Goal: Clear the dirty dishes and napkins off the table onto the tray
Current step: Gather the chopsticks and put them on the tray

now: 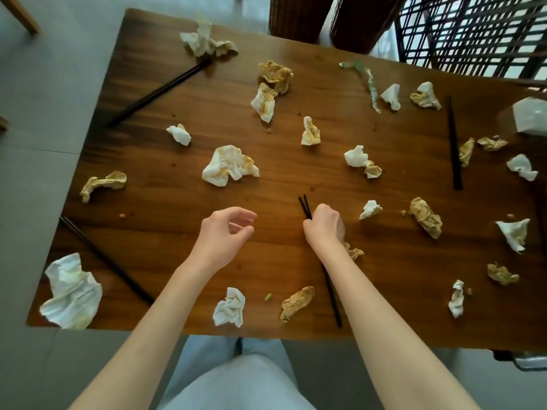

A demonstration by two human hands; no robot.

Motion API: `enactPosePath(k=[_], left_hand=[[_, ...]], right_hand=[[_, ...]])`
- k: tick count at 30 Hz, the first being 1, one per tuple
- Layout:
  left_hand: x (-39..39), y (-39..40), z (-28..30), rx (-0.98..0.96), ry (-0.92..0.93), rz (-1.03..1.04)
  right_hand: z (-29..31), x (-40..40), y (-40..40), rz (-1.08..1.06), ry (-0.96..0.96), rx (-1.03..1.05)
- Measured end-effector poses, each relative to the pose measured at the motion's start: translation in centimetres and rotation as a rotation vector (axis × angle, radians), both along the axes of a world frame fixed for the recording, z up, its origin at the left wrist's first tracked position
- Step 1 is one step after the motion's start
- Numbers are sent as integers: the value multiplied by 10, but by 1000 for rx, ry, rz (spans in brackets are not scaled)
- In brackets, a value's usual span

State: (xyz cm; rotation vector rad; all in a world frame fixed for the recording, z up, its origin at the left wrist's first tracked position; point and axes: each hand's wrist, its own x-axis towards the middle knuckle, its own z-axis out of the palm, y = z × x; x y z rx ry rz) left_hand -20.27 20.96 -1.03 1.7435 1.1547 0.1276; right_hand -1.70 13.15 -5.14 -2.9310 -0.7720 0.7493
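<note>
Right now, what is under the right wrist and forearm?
The black chopsticks gripped by the right hand run under the forearm and reappear near the table edge. A stained napkin peeks out beside the wrist; its covered part cannot be seen.

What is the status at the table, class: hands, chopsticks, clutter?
Right hand has a grip on one black chopstick pair. Left hand loosely curled, empty. Crumpled napkins all over table; no tray visible.
</note>
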Motion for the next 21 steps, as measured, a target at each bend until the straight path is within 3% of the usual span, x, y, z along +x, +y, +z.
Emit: enactPosePath(k=[9, 21], left_hand=[[-2, -3, -4, 4, 15, 33], [-35, -2, 2, 86, 79, 217]], right_hand=[[4, -3, 6, -3, 0, 65], [58, -1, 57, 145, -50, 360]])
